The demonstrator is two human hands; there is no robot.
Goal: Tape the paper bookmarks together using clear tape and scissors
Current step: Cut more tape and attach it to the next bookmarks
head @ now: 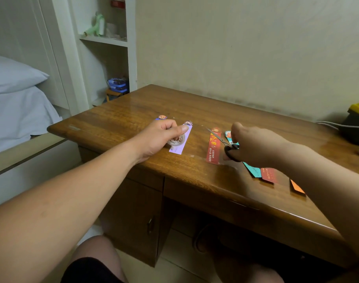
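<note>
Dim warm light, desk (133,111) glare, wide-angle edges.

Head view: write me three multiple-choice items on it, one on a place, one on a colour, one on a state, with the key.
1. The tape roll sits: A under the left hand, on the lavender bookmark; B under the right hand; C on the scissors.
2. The scissors' handles are: A white; B black; C yellow.
3. The right hand: A lies open; B pinches the tape roll; C grips the scissors.
Key: 1A, the roll shows beneath the left hand's curled fingers, over the lavender strip. 2B, the loops at the right hand are black. 3C, its fingers curl round the handles.
</note>
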